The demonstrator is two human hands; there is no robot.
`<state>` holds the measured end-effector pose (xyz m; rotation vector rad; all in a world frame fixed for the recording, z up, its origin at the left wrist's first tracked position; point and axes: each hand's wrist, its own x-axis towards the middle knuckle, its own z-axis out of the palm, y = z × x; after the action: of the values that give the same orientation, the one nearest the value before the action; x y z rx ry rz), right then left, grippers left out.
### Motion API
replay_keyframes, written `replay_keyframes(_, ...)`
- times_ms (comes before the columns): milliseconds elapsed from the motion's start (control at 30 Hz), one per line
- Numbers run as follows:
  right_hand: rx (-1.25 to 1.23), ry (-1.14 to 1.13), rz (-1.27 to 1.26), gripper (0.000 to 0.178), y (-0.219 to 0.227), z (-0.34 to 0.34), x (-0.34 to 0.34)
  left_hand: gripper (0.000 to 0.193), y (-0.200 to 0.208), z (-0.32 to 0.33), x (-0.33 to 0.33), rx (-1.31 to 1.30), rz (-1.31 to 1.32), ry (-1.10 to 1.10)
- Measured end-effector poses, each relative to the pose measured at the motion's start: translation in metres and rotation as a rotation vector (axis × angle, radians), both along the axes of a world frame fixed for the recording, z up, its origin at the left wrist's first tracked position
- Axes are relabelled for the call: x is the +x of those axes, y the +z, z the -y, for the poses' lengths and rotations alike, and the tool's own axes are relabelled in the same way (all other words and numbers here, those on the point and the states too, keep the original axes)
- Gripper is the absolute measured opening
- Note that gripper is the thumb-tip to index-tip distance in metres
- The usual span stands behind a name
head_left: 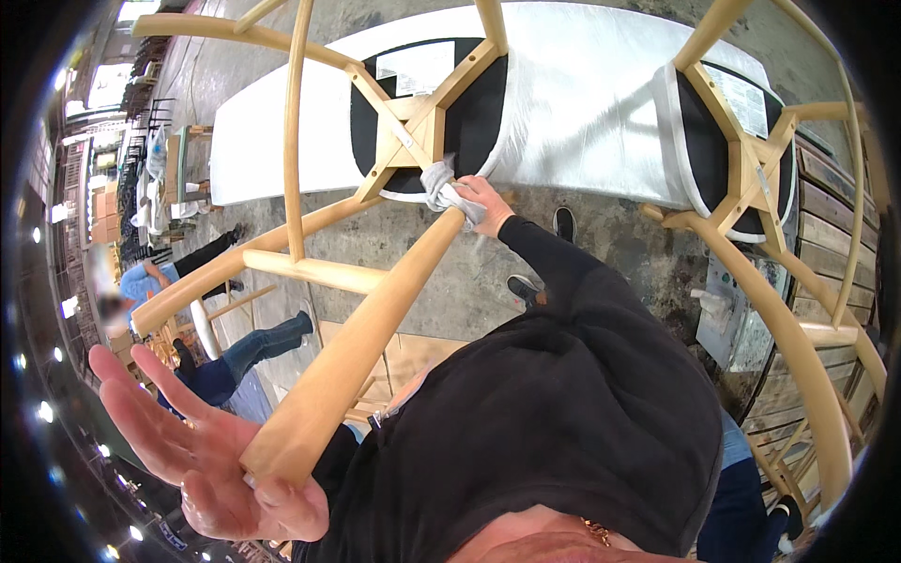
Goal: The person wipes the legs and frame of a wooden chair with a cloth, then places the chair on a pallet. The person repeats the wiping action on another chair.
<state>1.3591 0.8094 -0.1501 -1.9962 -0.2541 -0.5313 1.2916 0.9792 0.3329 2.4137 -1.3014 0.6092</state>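
Observation:
An upturned wooden chair point(324, 272) rests seat-down on a white-covered table. Its black seat underside point(474, 103) has a pale rim and a crossed wooden brace point(410, 131). A thick tapered leg slants from the seat toward me. My right hand point(483, 205) grips a grey cloth point(441, 185) wrapped at this leg, close to the seat. At the leg's near end is my left hand point(202, 450), palm up and fingers spread, with the leg's tip against it near the thumb. Those fingers are not closed around the wood.
A second upturned chair point(779, 272) stands on the right of the white-covered table point(582, 94). Wooden slats point(835, 235) lie beyond it. At left, a person in a blue top point(141, 281) and another person's jeans-clad leg point(263, 347) are visible. Shoes point(563, 223) show on the concrete floor.

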Motion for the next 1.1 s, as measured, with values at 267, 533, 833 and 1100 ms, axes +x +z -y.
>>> replay_keyframes(267,0.265,0.191,0.217,0.043,0.222,-0.057,-0.045,0.057,-0.020,-0.020,0.008,-0.127,-0.046,0.083)
replay_keyframes(533,-0.021,0.368,0.216,0.049,0.117,-0.048,-0.022,0.063,-0.013,-0.029,-0.006,-0.019,0.017,0.050)
replay_keyframes(833,0.014,0.118,-0.262,0.040,0.116,0.048,0.047,0.055,-0.051,-0.032,0.003,-0.585,-0.144,-0.163)
replay_keyframes(1100,0.026,-0.783,0.912,0.024,0.426,0.185,0.213,0.023,-0.057,-0.019,0.006,-0.853,-0.476,-0.392)
